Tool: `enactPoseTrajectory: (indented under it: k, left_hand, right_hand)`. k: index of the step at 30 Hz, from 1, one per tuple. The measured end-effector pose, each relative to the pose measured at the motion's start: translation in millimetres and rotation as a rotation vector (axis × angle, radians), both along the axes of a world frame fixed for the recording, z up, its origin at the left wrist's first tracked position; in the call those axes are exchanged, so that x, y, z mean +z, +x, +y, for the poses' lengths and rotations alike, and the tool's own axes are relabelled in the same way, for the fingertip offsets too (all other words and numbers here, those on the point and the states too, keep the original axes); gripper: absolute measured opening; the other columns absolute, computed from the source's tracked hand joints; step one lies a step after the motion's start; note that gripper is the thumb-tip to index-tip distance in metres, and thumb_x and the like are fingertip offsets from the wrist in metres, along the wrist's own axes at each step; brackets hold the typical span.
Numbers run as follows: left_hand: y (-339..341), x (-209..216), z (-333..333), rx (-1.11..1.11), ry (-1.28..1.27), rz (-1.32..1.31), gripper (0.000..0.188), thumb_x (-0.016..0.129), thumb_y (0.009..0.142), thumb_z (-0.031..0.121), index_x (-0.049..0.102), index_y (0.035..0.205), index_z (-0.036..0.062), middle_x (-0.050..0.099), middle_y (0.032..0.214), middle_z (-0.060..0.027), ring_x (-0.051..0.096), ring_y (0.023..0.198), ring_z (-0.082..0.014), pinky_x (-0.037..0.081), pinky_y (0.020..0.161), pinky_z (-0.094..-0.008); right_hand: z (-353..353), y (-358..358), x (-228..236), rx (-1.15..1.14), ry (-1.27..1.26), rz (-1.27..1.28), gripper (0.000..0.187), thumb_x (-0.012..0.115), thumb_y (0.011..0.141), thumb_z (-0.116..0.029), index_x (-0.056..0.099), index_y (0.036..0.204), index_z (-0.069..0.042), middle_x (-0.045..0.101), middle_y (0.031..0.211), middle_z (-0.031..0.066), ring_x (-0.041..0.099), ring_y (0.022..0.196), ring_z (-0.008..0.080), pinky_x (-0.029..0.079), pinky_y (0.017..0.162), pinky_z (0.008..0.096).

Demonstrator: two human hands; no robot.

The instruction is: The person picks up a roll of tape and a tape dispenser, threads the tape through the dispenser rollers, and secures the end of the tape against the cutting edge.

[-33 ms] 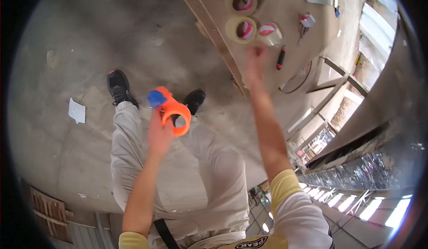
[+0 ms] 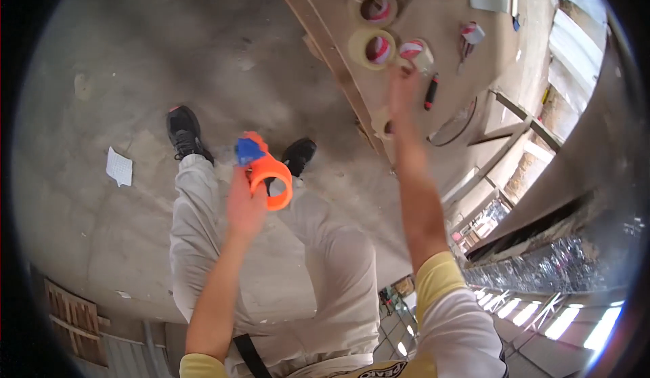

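An orange tape dispenser [image 2: 264, 164] is grasped in the left hand [image 2: 245, 205] — likely light, stiff plastic, best held by its ring; whether anything is gripped by the right hand [image 2: 403, 85], beside a tape roll [image 2: 422, 57], cannot be told.

The flat brown desk [image 2: 443, 19] has a round, yellowish see-through tape roll [image 2: 355, 9] with a red-and-white inside, and a matching lower ring of tape [image 2: 357, 47]. Just beside that sits a clear roll with a red-and-white end [image 2: 422, 54], near a thin black-and-red tool [image 2: 431, 92]. The grey floor [image 2: 101, 229] has a white paper sheet [image 2: 120, 167].
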State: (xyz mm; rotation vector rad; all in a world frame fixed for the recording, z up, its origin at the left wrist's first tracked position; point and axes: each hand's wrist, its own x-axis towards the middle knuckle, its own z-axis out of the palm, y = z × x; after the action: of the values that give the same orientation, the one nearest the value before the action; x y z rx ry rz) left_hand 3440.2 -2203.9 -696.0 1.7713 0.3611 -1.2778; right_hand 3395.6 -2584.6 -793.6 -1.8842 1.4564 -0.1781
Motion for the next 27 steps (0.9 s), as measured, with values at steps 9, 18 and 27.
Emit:
enactPoseTrajectory:
  k: [9,18,27]
  left_hand:
    - [20.1,16.8,1.0,0.122,-0.009,0.103,0.034,0.057,0.094,0.013,0.052,0.127,0.0041,0.063,0.101,-0.0077,0.062,0.089,-0.0167,0.049,0.081,-0.0330]
    - [-4.1,3.2,32.1,0.313,0.145,0.085,0.045,0.073,0.087,0.026,0.055,0.122,0.0029,0.065,0.101,-0.0083,0.063,0.090,-0.0162,0.051,0.079,-0.0311]
    - [50.7,198.6,84.0,0.542,-0.108,0.040,0.052,0.065,0.094,0.027,0.046,0.134,0.0003,0.058,0.123,-0.0085,0.057,0.112,-0.0171,0.045,0.096,-0.0308]
  right_hand:
    - [-6.9,-4.2,-76.4,-0.120,0.338,0.431,0.073,0.065,0.085,-0.014,0.031,0.149,-0.006,0.060,0.109,0.0132,0.059,0.074,0.0175,0.047,0.052,0.0322]
    - [197.8,-53.8,127.1,-0.208,0.740,0.016,0.043,0.057,0.092,-0.015,0.049,0.135,-0.012,0.059,0.106,-0.0017,0.054,0.077,0.0060,0.041,0.054,0.0221]
    - [259.5,58.1,353.1,0.362,0.921,-0.120,0.056,0.056,0.081,0.000,0.049,0.137,-0.003,0.059,0.126,0.0065,0.055,0.120,0.0176,0.044,0.104,0.0322]
